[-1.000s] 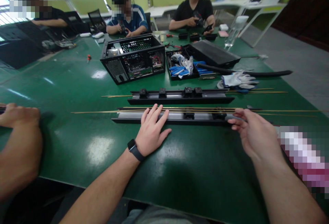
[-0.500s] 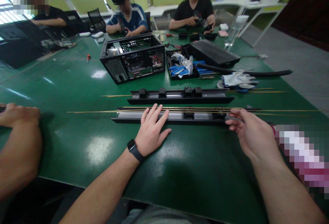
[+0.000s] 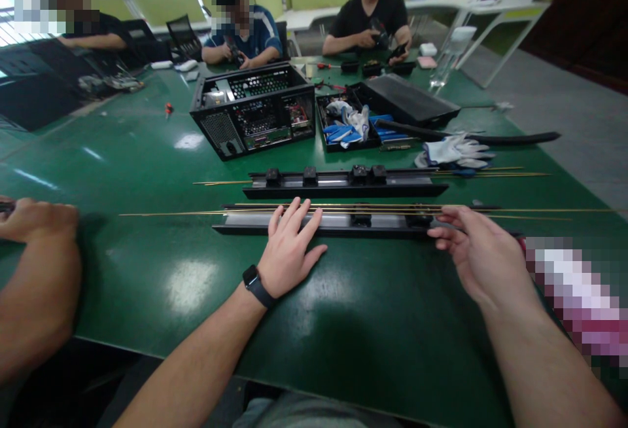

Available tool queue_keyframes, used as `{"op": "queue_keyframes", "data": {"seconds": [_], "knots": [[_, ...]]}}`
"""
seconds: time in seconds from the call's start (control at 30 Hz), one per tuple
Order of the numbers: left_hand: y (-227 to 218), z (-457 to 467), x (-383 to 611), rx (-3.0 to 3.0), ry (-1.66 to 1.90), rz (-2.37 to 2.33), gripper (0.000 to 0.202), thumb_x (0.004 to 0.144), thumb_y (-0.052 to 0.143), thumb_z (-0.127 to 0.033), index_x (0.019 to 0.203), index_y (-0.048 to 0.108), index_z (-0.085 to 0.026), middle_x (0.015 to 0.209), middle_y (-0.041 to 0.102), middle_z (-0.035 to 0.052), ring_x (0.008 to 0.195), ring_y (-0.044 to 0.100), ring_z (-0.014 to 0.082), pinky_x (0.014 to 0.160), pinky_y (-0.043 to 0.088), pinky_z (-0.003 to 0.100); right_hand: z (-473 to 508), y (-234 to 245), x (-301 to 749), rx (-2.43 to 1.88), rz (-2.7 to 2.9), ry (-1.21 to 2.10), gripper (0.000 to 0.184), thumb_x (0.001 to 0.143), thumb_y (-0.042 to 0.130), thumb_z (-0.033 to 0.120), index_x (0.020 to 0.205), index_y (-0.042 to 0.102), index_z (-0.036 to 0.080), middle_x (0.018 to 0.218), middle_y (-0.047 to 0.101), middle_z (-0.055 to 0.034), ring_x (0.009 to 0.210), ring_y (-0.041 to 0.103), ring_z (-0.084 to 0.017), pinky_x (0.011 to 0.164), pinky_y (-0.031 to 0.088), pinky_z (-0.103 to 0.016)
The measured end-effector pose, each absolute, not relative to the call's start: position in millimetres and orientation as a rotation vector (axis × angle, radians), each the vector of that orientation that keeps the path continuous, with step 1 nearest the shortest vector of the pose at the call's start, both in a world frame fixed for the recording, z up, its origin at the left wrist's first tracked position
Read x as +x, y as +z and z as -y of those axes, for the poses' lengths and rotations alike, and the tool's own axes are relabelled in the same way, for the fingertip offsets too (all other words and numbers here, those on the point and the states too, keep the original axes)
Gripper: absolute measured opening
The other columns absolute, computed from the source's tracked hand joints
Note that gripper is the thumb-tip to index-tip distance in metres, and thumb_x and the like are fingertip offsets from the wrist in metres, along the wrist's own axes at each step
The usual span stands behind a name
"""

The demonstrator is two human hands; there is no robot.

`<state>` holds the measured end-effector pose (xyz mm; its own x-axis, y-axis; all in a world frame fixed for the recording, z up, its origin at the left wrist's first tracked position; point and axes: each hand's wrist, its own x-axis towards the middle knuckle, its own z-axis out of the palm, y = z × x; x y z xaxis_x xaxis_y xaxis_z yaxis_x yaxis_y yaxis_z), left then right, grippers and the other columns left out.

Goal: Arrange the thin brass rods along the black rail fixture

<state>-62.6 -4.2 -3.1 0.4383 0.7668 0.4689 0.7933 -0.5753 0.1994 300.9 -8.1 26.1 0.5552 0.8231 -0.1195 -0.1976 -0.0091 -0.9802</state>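
My left hand [image 3: 293, 245] lies with spread fingers over the near black rail [image 3: 318, 230], its fingertips on thin brass-coloured rods [image 3: 196, 213] that run along it. Near the rail's right end, my right hand [image 3: 478, 245] pinches one of these thin rods between thumb and fingers; its exact grip is partly hidden. Dark blocks [image 3: 362, 214] sit in the rail's silvery channel, one of them close by my right fingertips. Just behind lies a second black rail [image 3: 343, 190] with several dark blocks in it, and more thin rods stick out past both its ends.
An open computer case [image 3: 255, 114] stands farther back on the green table [image 3: 147, 284]. Beside it are a black tray [image 3: 338, 148] holding gloves, more gloves [image 3: 454, 153] and a black tube [image 3: 515, 139]. A neighbour's arm [image 3: 39, 271] rests at left; several people sit around.
One or more thin rods on the near rail have slid slightly left. My right fingers have shifted a little; my left hand stays in place.
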Motion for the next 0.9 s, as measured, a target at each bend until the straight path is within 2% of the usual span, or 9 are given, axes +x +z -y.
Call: {"op": "queue_keyframes", "data": {"seconds": [0.2,0.4,0.57,0.9], "knots": [[-1.8,4.2,-63.1,-2.623,-0.807,1.393,0.069,0.114,0.078,-0.03,0.181,0.061,-0.021,0.188,0.059,0.0258,0.182,0.05,0.0461,0.148,0.039,0.074,5.9,26.7,302.7,-1.379,0.569,0.851,0.027,0.101,0.096,0.046,0.099,0.085,0.021,0.109,0.084,-0.0077,0.072,0.076,-0.014,0.052,0.053,-0.019],[-2.9,4.5,-63.1,-2.626,-0.796,1.417,0.072,0.113,0.08,-0.03,0.182,0.06,-0.023,0.188,0.059,0.0246,0.183,0.048,0.046,0.149,0.038,0.074,9.1,33.8,296.1,-1.359,0.569,0.873,0.031,0.095,0.1,0.045,0.099,0.085,0.018,0.103,0.082,-0.0086,0.072,0.077,-0.015,0.053,0.054,-0.019],[-3.6,4.9,-63.1,-2.623,-0.807,1.403,0.068,0.114,0.079,-0.031,0.18,0.062,-0.021,0.188,0.059,0.026,0.183,0.049,0.0464,0.149,0.038,0.074,8.4,36.9,294.5,-1.377,0.523,0.844,0.021,0.1,0.093,0.037,0.098,0.084,0.018,0.106,0.084,-0.0091,0.071,0.076,-0.013,0.052,0.053,-0.017],[-1.5,4.6,-62.6,-2.629,-0.808,1.418,0.073,0.113,0.08,-0.029,0.183,0.06,-0.026,0.189,0.059,0.0227,0.182,0.05,0.0461,0.149,0.037,0.074,8.1,38.0,293.4,-1.359,0.531,0.856,0.025,0.103,0.095,0.037,0.097,0.085,0.015,0.098,0.081,-0.0094,0.068,0.077,-0.014,0.053,0.053,-0.017]]}}
